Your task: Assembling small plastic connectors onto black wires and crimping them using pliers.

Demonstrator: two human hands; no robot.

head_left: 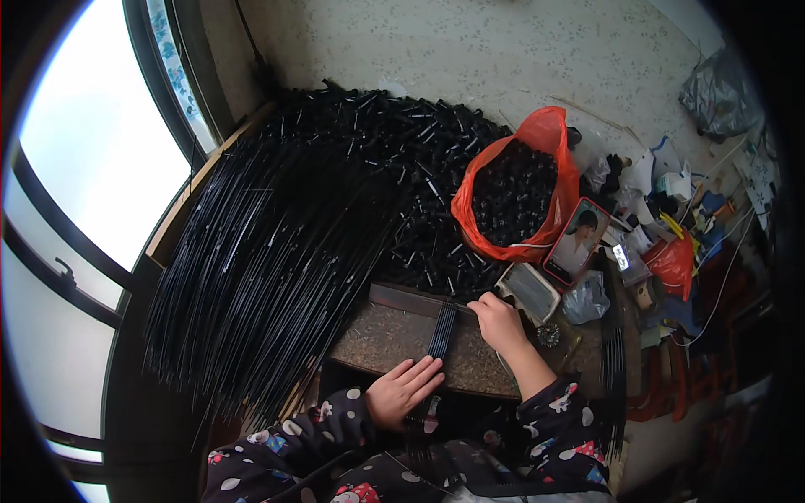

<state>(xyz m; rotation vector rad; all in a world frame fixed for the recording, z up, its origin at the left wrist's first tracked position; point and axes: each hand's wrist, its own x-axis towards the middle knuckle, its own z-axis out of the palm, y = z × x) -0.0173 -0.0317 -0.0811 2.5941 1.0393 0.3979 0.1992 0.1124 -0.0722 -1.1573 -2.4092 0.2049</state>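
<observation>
Several thin black rods (441,332) lie side by side on a worn brown work board (381,337) in front of me. My left hand (404,391) rests flat at their near ends, fingers stretched out together. Across their far ends runs a dark straight bar (402,299) along the board's far edge. At the right end of this bar, my right hand (500,324) is closed in a pinch; what sits between its fingertips is too small to make out. A large bundle of long thin black rods (268,277) fans out to the left.
Behind the board is a heap of short black pieces (377,117). A red plastic bag (464,205) holds small black parts. Beside it stand a red-edged phone (577,239) and a shallow rectangular tray (530,293). Mixed clutter (671,235) fills the right; windows (101,126) line the left.
</observation>
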